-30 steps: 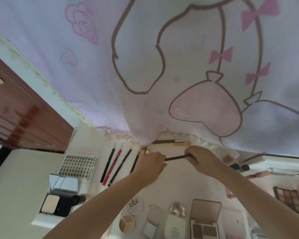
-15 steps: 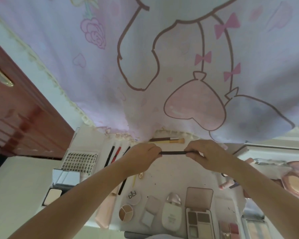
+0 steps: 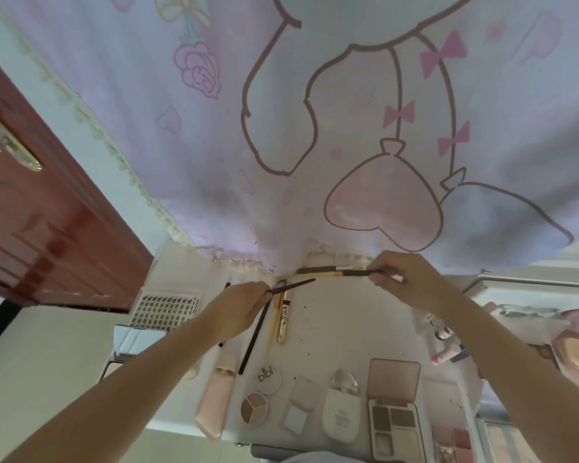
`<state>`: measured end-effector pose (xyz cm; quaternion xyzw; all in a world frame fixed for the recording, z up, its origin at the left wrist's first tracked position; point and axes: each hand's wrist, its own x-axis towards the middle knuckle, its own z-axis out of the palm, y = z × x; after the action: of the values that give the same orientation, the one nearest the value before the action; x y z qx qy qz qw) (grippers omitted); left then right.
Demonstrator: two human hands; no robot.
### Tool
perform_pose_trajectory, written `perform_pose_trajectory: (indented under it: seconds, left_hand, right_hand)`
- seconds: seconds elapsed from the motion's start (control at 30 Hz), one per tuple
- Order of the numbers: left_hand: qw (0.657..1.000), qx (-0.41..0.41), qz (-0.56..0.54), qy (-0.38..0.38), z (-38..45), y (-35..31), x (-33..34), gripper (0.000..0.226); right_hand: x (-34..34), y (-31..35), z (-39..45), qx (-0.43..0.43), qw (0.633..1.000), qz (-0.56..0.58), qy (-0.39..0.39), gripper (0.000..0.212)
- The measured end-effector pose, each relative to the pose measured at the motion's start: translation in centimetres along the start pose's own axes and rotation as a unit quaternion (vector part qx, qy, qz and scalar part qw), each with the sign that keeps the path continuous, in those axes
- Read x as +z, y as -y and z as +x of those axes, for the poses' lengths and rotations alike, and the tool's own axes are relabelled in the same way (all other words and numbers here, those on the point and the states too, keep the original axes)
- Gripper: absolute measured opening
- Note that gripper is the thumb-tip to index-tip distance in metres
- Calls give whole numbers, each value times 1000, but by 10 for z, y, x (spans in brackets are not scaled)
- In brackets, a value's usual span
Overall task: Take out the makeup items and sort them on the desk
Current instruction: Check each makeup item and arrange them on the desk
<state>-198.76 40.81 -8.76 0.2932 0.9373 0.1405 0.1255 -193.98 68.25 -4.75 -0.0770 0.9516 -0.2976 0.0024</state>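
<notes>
The left hand [image 3: 238, 307] pinches a dark pencil [image 3: 293, 285] above the counter [image 3: 341, 332]; the right hand [image 3: 401, 279] pinches its cap [image 3: 358, 272] at 2 o'clock of the pencil. Risk: the loose cap slips and rolls among the sorted items. Half a second earlier, both hands held one joined stick; now the parts are separated.
</notes>
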Motion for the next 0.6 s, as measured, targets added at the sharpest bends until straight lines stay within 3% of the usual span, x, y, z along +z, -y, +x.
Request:
perform_pose_trajectory:
  seconds: [0.33,0.6]
  left_hand:
    - [1000,0,4,4,-9,1,-1,32]
    - [999,-15,11,36,-11,5,0,32]
  right_hand:
    - [28,19,13,5,996,75,50,8]
    - [40,26,28,-9,995,67,75,11]
